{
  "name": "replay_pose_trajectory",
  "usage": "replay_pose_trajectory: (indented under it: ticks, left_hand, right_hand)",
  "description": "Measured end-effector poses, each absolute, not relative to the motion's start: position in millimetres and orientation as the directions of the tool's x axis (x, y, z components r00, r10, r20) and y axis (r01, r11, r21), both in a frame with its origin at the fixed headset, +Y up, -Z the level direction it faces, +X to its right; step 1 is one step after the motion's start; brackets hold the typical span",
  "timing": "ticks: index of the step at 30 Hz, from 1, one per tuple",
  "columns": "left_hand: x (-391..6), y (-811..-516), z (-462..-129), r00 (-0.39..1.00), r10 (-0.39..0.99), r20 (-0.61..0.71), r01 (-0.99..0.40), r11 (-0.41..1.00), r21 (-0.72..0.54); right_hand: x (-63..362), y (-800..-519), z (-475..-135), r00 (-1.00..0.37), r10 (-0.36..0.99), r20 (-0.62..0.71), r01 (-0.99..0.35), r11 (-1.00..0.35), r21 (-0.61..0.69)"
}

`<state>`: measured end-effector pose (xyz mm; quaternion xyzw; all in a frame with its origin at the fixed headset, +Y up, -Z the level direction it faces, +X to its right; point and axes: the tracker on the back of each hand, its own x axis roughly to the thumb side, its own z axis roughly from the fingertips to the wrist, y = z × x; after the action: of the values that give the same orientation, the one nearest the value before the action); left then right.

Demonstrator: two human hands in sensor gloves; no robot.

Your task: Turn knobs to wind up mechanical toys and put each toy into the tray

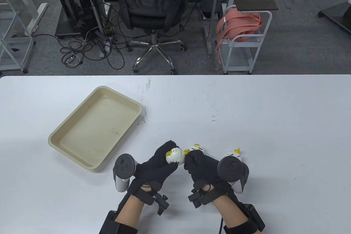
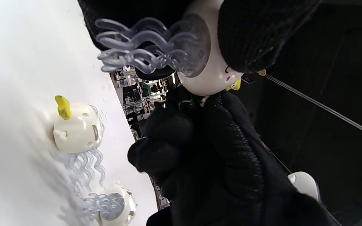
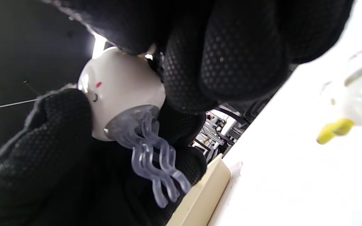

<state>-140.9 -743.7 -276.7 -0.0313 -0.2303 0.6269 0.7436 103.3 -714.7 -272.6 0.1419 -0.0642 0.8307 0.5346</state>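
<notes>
Above table edge: left hand (image 1: 156, 165) cups toy (image 1: 174, 156), right hand (image 1: 201, 166) pinches knob.

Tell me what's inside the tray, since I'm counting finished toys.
Nothing: the tray shows only its bare beige floor. Its near-right corner hides behind the left hand's tracker.

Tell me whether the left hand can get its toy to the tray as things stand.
Probably yes: the left hand grips the toy, and bare table lies between it and the tray.
</notes>
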Motion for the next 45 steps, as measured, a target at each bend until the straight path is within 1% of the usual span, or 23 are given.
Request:
replay_pose_trajectory:
  ticks: [4, 8, 10, 21, 23, 28, 31, 33, 35, 38, 39, 42, 45]
  left_hand:
    - [-139.2, -742.5, -275.8, 0.101, 0.944, 0.314, -0.915, 0.212, -0.343]
    - [-139.9, -742.7, -276.9, 0.105, 0.936, 0.336, -0.910, 0.227, -0.347]
    - [-140.5, -742.7, -276.9, 0.102, 0.935, 0.339, -0.910, 0.226, -0.349]
    - [-142.4, -745.0, -277.6, 0.118, 0.941, 0.318, -0.920, 0.224, -0.321]
    - [-143.6, -746.7, -277.9, 0.112, 0.950, 0.292, -0.930, 0.204, -0.306]
    - [-146.9, -749.9, -278.6, 0.066, 0.965, 0.253, -0.946, 0.142, -0.293]
    - [-145.6, -751.8, -278.9, 0.017, 0.976, 0.218, -0.944, 0.088, -0.318]
    - [-144.8, -753.3, -279.3, -0.018, 0.981, 0.194, -0.939, 0.050, -0.340]
    - [-144.9, -754.2, -279.0, -0.044, 0.982, 0.183, -0.938, 0.023, -0.345]
    - [-147.7, -753.7, -278.9, -0.021, 0.982, 0.187, -0.950, 0.038, -0.309]
    - [-148.3, -754.4, -279.4, -0.021, 0.982, 0.186, -0.950, 0.039, -0.310]
    - [-147.5, -757.8, -280.6, -0.059, 0.987, 0.150, -0.944, -0.006, -0.329]
    - [-145.5, -758.6, -280.6, -0.082, 0.988, 0.127, -0.936, -0.032, -0.351]
  right_hand:
    - [107.4, -717.8, -274.7, -0.308, 0.920, 0.244, -0.940, -0.333, 0.070]
    - [108.7, -719.7, -275.8, -0.274, 0.939, 0.210, -0.949, -0.299, 0.096]
    - [108.0, -718.9, -274.8, -0.273, 0.938, 0.215, -0.950, -0.298, 0.095]
    - [106.3, -716.4, -271.8, -0.326, 0.906, 0.269, -0.938, -0.345, 0.029]
    - [103.8, -715.3, -270.9, -0.314, 0.901, 0.298, -0.939, -0.341, 0.043]
    - [94.3, -714.0, -267.2, -0.354, 0.869, 0.347, -0.912, -0.402, 0.077]
    - [89.8, -711.3, -263.3, -0.404, 0.830, 0.384, -0.888, -0.456, 0.050]
    - [90.0, -709.7, -261.9, -0.442, 0.791, 0.423, -0.873, -0.487, -0.001]
    - [89.1, -708.2, -260.7, -0.461, 0.758, 0.462, -0.858, -0.514, -0.012]
    - [86.4, -708.1, -259.8, -0.451, 0.756, 0.474, -0.851, -0.524, 0.026]
    - [85.8, -708.1, -259.4, -0.449, 0.756, 0.477, -0.854, -0.520, 0.020]
    - [85.4, -706.5, -257.3, -0.500, 0.710, 0.496, -0.831, -0.555, -0.042]
    - [87.9, -705.2, -256.9, -0.499, 0.711, 0.497, -0.835, -0.547, -0.057]
